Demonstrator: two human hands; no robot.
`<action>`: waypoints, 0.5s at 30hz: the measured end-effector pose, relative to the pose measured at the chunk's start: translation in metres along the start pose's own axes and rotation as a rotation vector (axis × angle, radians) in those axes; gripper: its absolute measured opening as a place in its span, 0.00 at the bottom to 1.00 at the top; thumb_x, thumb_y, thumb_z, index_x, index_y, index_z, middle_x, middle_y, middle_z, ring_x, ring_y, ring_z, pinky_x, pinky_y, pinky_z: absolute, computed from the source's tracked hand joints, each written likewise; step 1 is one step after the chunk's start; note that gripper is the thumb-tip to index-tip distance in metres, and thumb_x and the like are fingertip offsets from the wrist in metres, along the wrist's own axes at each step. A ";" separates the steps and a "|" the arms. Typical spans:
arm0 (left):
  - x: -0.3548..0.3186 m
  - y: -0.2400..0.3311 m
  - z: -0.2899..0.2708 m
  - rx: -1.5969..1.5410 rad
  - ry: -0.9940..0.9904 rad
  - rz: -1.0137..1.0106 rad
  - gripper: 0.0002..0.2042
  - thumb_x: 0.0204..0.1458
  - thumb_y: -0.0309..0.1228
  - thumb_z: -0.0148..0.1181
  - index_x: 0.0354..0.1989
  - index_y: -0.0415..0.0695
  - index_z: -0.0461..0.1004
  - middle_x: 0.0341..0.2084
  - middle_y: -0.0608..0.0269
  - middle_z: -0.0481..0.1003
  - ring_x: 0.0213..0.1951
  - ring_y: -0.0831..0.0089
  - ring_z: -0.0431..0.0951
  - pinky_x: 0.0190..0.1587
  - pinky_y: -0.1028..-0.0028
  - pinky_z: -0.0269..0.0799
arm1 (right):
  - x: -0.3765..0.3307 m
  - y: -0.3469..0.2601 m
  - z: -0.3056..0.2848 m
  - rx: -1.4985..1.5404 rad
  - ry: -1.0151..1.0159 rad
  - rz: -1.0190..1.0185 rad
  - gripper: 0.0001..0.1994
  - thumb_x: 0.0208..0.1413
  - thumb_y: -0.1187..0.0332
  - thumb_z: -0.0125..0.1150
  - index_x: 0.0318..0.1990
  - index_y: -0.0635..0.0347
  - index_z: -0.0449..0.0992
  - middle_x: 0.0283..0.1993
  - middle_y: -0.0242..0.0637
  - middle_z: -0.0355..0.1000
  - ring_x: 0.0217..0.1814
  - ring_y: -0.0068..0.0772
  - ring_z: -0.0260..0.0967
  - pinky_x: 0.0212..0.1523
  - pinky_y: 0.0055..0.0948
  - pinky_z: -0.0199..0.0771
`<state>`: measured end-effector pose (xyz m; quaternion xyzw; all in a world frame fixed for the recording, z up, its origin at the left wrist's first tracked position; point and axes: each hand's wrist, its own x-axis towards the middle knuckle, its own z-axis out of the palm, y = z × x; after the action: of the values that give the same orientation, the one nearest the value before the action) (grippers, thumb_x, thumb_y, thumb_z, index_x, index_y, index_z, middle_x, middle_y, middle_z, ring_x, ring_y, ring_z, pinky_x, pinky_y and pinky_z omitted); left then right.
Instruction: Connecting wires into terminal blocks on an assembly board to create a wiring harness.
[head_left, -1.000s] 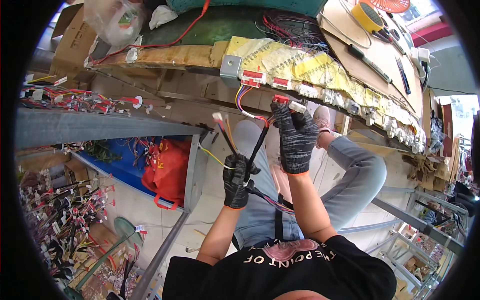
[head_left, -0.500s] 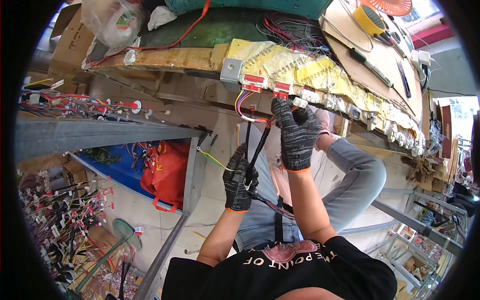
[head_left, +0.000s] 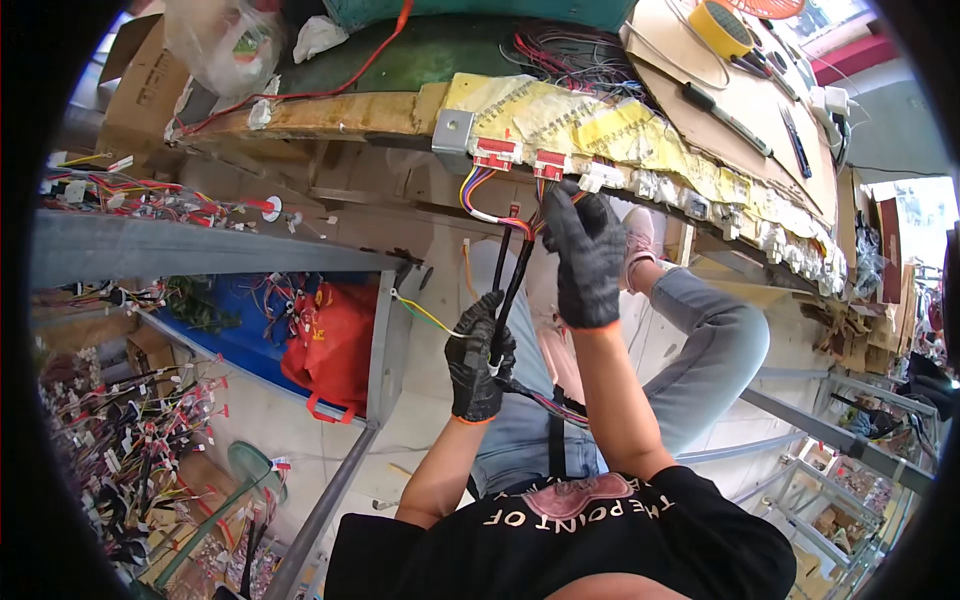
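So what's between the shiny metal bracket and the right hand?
The head view shows two red connectors and coloured wires between the metal bracket and the right hand.

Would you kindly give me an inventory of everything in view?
Bench: one, green top, top centre
Red connectors: two, red, bench edge
White connectors: several, white, along bench edge
Slim tools: several, mainly dark, upper right
Clear bag: one, transparent, upper left
Red bag: one, red, left of centre
Loose wires: many, multicoloured, lower left
Wire harness: one, black with coloured wires, centre
Left hand: one, grey-black glove, around harness
Right hand: one, grey-black glove, near bench edge
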<state>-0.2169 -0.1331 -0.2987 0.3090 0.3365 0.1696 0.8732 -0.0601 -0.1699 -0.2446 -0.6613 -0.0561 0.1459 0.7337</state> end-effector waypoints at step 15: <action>-0.007 0.008 0.008 0.329 -0.118 0.014 0.13 0.55 0.33 0.50 0.40 0.34 0.71 0.11 0.77 0.60 0.11 0.89 0.56 0.13 0.85 0.50 | 0.002 0.010 -0.042 -0.295 0.041 -0.248 0.10 0.59 0.65 0.48 0.30 0.60 0.69 0.24 0.26 0.65 0.24 0.15 0.59 0.24 0.17 0.59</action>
<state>-0.2170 -0.1344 -0.2850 0.4597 0.3056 0.0998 0.8279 -0.0484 -0.2083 -0.2592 -0.7524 -0.1431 0.0309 0.6423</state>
